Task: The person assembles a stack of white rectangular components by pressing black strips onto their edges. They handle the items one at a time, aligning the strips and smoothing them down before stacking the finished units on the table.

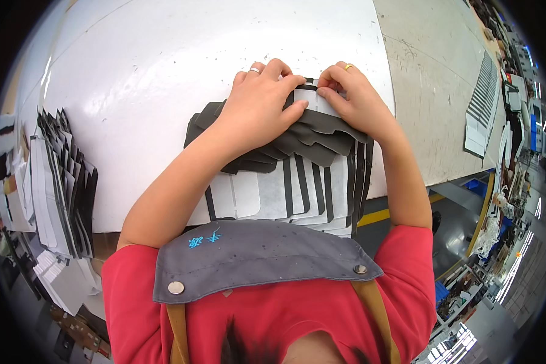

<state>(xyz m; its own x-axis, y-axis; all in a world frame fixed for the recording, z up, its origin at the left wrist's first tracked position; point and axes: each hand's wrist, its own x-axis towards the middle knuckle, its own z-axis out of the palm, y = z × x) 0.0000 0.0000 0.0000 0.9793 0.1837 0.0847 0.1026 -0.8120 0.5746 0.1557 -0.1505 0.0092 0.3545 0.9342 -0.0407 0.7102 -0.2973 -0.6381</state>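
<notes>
A thick stack of white panels with black edges (271,189) lies at the table's near edge, in front of my body. Across its upper part drape several overlapping dark grey flaps (312,134). My left hand (258,100), with a ring on one finger, is curled at the far end of a white panel with a black edge strip (307,96); its index finger touches the strip and its thumb rests lower on the panel. My right hand (357,100), also ringed, pinches the same strip's right end between thumb and index finger. The fingertips' undersides are hidden.
The white table (133,97) spreads left and ahead. A fanned bundle of white and dark panels (64,182) hangs at the left edge. Another striped stack (481,112) lies far right on the beige table section (431,79). A yellow bar (375,216) runs below the right edge.
</notes>
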